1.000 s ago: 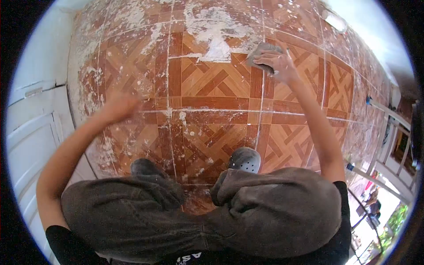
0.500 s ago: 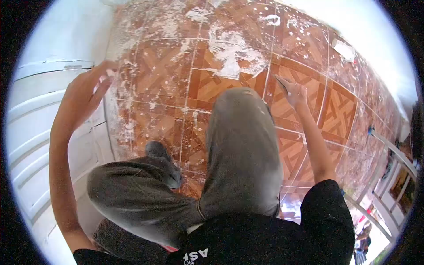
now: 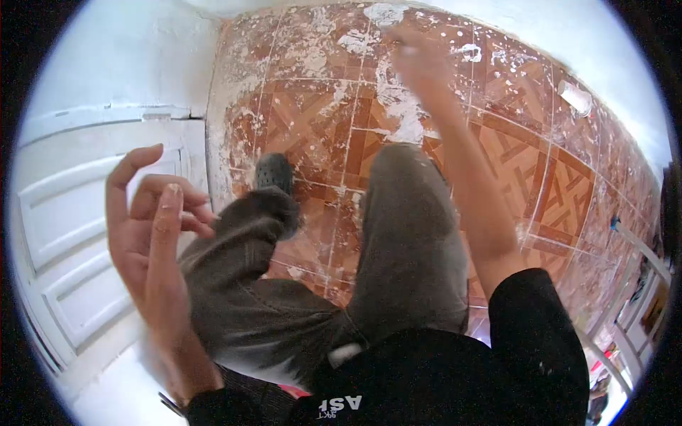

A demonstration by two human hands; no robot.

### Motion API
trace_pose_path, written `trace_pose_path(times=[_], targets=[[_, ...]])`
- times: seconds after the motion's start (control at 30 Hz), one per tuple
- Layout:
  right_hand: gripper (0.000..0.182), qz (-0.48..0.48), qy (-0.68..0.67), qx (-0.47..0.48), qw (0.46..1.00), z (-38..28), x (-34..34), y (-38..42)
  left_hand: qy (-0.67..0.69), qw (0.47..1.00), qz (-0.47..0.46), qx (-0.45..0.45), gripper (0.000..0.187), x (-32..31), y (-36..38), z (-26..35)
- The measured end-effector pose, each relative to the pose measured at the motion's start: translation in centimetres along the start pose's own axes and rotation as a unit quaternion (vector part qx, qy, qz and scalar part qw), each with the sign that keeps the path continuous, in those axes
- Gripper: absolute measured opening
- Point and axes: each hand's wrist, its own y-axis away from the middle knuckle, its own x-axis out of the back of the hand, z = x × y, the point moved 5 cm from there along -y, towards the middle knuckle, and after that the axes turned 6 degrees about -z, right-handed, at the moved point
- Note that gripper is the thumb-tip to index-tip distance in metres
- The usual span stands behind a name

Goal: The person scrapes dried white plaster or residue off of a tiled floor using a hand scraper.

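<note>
**A:** What is being shown beside the white door (image 3: pixel 78 234)?

**B:** The left hand (image 3: pixel 153 227) is being held up in the air just in front of that door, fingers loosely curled and spread, palm partly open; nothing is being gripped by it.

**A:** And the right hand?

**B:** The right hand (image 3: pixel 419 60) is being stretched out well away from the door, above the patterned floor tiles (image 3: pixel 540 184). It is being blurred by motion, so whether it is open or closed, and whether anything is being held, cannot be told.

**A:** What is being seen below it?

**B:** White plaster smears (image 3: pixel 398 106) are being seen on the tiles just under that hand, far from the door. Grey trouser legs (image 3: pixel 405 241) are being seen between the two arms, and a dark shoe (image 3: pixel 273 170) is being set on the tiles near the door's edge.
</note>
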Motion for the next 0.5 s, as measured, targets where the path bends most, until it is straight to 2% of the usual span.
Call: trace_pose_path(times=[0.07, 0.13, 0.2, 0.27, 0.37, 0.43, 0.5], targets=[[0.029, -0.052, 0.109, 0.026, 0.992, -3.1, -6.1, -1.0, 0.048, 0.999, 0.012, 0.017, 0.031, -0.4, -1.3, -0.7], [0.023, -0.029, 0.162, 0.055, 0.985, -1.8, -12.6, -1.2, -0.071, 0.992, 0.083, -0.059, 0.034, 0.7, -3.3, -1.1], [0.016, -0.159, 0.214, -0.060, 0.962, -0.8, -17.1, 0.4, 0.012, 0.996, 0.011, -0.084, 0.030, -0.4, -6.4, -1.3], [0.015, -0.191, 0.198, -0.155, 0.949, 0.8, -19.4, 3.6, 0.040, 0.980, -0.040, -0.193, 0.030, -2.1, -9.5, -1.5], [0.023, -0.164, 0.252, -0.174, 0.938, 3.6, -21.2, 8.0, 0.018, 0.969, -0.094, -0.229, 0.030, -5.0, -14.3, -2.8], [0.032, -0.038, 0.330, -0.069, 0.941, 4.1, -20.7, 9.7, -0.014, 0.953, -0.171, -0.248, 0.024, -7.9, -17.3, -3.3], [0.034, -0.047, 0.351, -0.084, 0.931, 4.9, -20.9, 11.1, -0.063, 0.914, -0.199, -0.348, 0.023, -11.1, -18.7, -2.6]])
